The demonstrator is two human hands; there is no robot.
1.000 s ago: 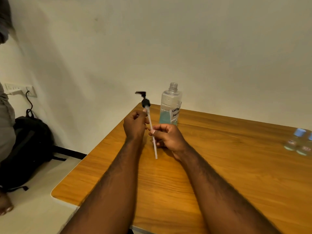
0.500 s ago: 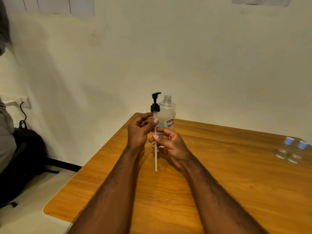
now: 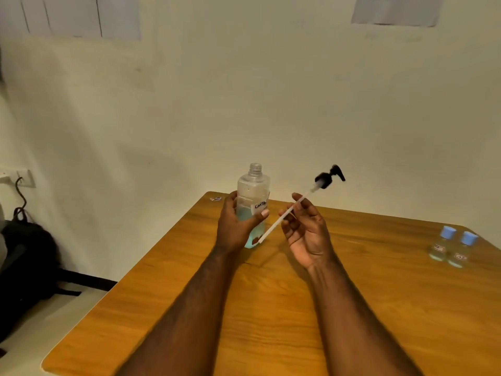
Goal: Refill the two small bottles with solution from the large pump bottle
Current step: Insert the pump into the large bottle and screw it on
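Two forearms reach in from the near edge over one wooden table. Mid-table, the left hand is wrapped round the lower body of the one large pump bottle, thumb across its label. The bottle stands upright on the table, its threaded neck uncovered, with blue solution filling roughly the lower part. Just beside it, the right hand, palm turned up, pinches the white dip tube of the one pump. The pump is held aslant, black head raised to the right, and the tube's tip lies near the bottle's base.

Well apart at the right edge stand the two small bottles, the nearer small bottle and the farther small bottle, touching or nearly so. Both are upright with blue caps on, and a little pale liquid shows at the bottom of each.

Judged progress: early. The large bottle is opened. Neither small bottle is uncapped or brought close, so both refills and all recapping remain.

Farther off are one dark backpack on the floor, one wall socket with a cable, and paper sheets on the wall.
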